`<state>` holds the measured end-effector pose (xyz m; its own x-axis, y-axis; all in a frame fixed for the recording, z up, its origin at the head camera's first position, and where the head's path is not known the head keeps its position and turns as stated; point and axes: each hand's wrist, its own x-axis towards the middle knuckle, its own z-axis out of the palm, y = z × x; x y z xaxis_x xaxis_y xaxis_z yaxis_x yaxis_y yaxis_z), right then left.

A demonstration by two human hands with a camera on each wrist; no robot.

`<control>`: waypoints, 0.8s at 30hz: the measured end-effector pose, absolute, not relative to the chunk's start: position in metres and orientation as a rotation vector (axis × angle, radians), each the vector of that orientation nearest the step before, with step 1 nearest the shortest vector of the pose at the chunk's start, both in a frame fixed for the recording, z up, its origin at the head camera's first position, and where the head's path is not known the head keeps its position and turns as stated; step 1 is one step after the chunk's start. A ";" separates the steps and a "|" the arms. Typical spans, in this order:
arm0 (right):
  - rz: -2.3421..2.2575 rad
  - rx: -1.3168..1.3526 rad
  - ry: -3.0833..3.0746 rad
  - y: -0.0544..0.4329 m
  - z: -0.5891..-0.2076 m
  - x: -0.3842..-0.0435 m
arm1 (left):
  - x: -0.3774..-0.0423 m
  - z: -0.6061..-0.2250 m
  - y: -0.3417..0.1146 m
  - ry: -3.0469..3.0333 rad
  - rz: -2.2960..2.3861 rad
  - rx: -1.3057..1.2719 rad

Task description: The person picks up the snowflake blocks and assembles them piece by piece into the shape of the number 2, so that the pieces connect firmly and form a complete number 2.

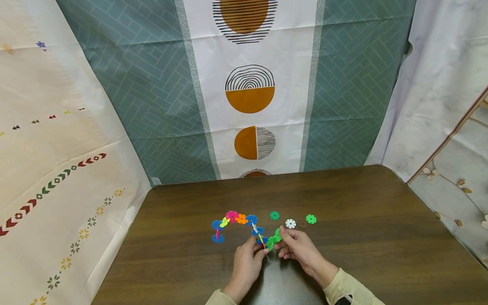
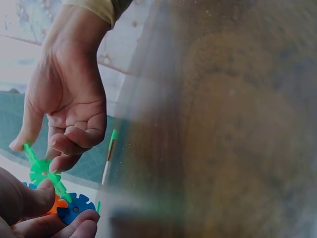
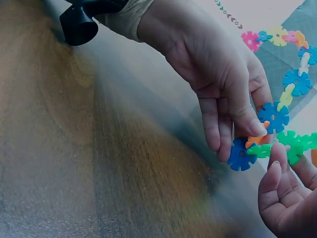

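A curved chain of slotted snowflake discs (image 1: 242,219), in blue, pink, yellow, orange, white and green, stands on the table. My left hand (image 1: 244,263) grips the chain near its front end, the thumb pressing an orange disc (image 3: 257,138) beside a blue disc (image 2: 76,208). From there, linked green discs (image 1: 270,243) stick out to the right. My right hand (image 1: 302,253) pinches the outer green disc (image 1: 278,234) between thumb and fingers. In the right wrist view, the green discs (image 3: 293,148) join at an angle close to the left thumb.
Loose discs lie beyond my right hand: a dark green disc (image 1: 274,215), a white disc (image 1: 290,223), a brown disc (image 1: 303,225) and a bright green disc (image 1: 311,219). The brown wooden table (image 1: 175,271) ends at a patterned curtain (image 1: 343,106) at the back.
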<state>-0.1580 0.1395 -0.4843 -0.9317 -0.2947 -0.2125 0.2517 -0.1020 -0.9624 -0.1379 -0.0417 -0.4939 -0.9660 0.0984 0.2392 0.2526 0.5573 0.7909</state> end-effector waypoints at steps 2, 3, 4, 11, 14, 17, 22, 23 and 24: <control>-2.090 -0.044 1.825 0.139 -0.485 -0.158 | -0.138 -0.494 -0.042 -2.623 -1.373 -0.294; -2.088 -0.043 1.830 0.139 -0.485 -0.158 | -0.137 -0.494 -0.041 -2.623 -1.378 -0.292; -2.086 -0.043 1.833 0.139 -0.485 -0.158 | -0.137 -0.494 -0.041 -2.620 -1.383 -0.292; -2.036 -0.043 1.885 0.142 -0.484 -0.161 | -0.137 -0.495 -0.043 -2.617 -1.442 -0.298; -1.995 -0.049 1.958 0.147 -0.483 -0.165 | -0.138 -0.495 -0.044 -2.612 -1.458 -0.303; -1.954 -0.066 2.074 0.155 -0.482 -0.169 | -0.139 -0.495 -0.046 -2.601 -1.504 -0.309; -1.867 -0.067 2.269 0.177 -0.485 -0.183 | -0.140 -0.495 -0.049 -2.586 -1.597 -0.304; -1.854 -0.063 2.302 0.181 -0.486 -0.186 | -0.140 -0.495 -0.050 -2.584 -1.609 -0.304; -1.834 -0.066 2.336 0.186 -0.485 -0.189 | -0.140 -0.495 -0.050 -2.580 -1.623 -0.304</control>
